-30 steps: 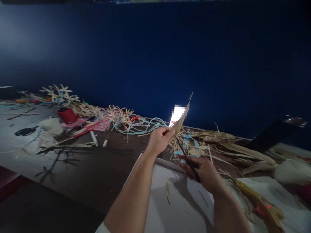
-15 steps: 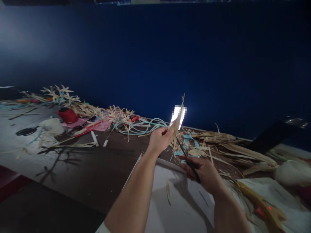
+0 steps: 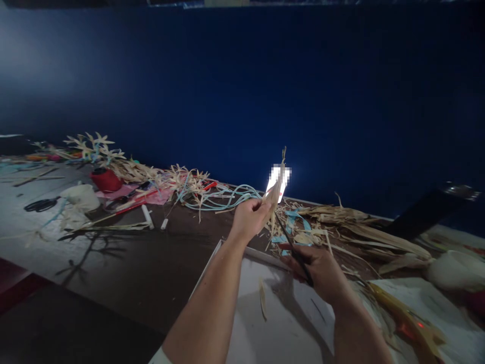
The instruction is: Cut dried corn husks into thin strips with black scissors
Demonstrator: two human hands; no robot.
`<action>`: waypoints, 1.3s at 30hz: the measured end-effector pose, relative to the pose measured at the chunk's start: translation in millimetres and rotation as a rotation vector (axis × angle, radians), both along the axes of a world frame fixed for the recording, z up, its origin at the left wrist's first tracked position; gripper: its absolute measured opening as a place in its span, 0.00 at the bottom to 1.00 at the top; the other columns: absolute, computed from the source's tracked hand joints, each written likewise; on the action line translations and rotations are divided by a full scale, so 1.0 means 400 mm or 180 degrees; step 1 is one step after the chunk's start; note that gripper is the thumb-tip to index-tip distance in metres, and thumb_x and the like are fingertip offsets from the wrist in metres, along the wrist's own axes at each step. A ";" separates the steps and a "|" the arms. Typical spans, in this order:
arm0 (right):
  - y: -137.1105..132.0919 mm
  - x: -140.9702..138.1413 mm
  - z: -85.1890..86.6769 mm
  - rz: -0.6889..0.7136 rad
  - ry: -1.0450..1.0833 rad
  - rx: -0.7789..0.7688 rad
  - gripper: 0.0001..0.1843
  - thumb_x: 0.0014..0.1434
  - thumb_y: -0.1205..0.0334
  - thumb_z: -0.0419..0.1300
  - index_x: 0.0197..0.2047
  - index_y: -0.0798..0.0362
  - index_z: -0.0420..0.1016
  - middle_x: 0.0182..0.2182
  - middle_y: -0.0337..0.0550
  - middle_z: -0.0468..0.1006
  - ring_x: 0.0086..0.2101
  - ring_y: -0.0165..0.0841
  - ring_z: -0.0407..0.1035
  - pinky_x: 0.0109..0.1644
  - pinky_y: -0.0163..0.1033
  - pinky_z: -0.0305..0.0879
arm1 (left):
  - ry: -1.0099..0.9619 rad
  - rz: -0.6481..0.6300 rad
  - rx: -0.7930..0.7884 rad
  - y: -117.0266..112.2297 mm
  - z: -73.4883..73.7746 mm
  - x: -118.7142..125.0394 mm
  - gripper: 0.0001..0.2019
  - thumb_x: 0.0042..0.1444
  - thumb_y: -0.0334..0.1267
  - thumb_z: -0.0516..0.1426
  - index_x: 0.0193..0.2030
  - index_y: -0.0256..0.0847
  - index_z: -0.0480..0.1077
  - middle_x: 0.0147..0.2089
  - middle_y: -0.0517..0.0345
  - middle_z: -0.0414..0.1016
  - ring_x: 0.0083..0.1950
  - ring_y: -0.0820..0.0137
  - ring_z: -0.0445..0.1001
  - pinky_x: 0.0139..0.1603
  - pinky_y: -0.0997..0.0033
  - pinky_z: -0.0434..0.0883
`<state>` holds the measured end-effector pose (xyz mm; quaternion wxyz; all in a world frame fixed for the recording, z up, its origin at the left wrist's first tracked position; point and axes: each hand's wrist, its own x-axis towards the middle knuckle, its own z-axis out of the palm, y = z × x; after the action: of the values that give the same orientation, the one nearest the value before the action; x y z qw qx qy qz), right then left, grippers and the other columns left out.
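Husk strip [image 3: 274, 198] has swung its tip leftward over the past second and stands nearer upright; both hands sit almost where they were. Left hand [image 3: 248, 218]: thumb and fingers pinch the husk near its lower end. Right hand [image 3: 317, 265]: fingers curled around a dark, thin-bladed tool [image 3: 301, 260], probably scissors; how far its blades part, cannot tell.

Key relation: husk rises just beyond the left fingertips, long axis nearly vertical, left hand the nearer. Blade slants up and leftward from the right hand toward the husk's lower part; contact not resolvable.

Outward: bright screen [image 3: 272, 179] behind the husk, dark blue wall [image 3: 189, 101] farther back. Upper part of the husk rises above the scraps [image 3: 301, 236] beyond the right hand; larger husk pile [image 3: 341, 212] right of these. Blue cord [image 3: 227, 197] lies left of and beyond the left hand. White tray [image 3: 250, 303] below both forearms, far rim under the gap between hands; yellow glue gun [image 3: 407, 308] right of the right forearm, apparently the tighter side for moving
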<state>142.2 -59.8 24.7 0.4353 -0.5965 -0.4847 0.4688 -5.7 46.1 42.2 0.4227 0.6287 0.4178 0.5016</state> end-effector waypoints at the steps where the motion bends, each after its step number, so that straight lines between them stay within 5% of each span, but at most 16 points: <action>1: 0.000 0.001 -0.002 0.0008 0.0044 0.0010 0.26 0.39 0.55 0.66 0.43 0.57 0.76 0.13 0.32 0.60 0.16 0.24 0.51 0.19 0.31 0.47 | -0.0010 -0.0004 -0.0002 0.001 -0.002 0.001 0.18 0.48 0.51 0.53 0.30 0.36 0.72 0.24 0.58 0.70 0.26 0.74 0.65 0.27 0.76 0.61; 15: -0.007 -0.005 0.027 0.0276 -0.0178 0.0037 0.23 0.43 0.52 0.65 0.41 0.58 0.76 0.14 0.36 0.65 0.17 0.27 0.58 0.21 0.32 0.52 | -0.0053 0.0036 0.0062 0.002 0.002 0.004 0.16 0.49 0.49 0.53 0.29 0.36 0.72 0.25 0.59 0.70 0.26 0.75 0.64 0.27 0.77 0.60; 39: 0.001 0.009 0.008 0.0150 -0.0166 0.0091 0.22 0.41 0.55 0.67 0.39 0.56 0.77 0.12 0.35 0.64 0.15 0.26 0.57 0.17 0.30 0.51 | 0.0116 -0.0292 0.0054 -0.008 0.006 0.002 0.18 0.50 0.50 0.52 0.31 0.35 0.72 0.25 0.59 0.68 0.26 0.76 0.62 0.27 0.77 0.59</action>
<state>145.9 -59.3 27.9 0.4198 -0.5907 -0.5164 0.4563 -4.7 43.0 44.4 0.4322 0.6597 0.3919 0.4738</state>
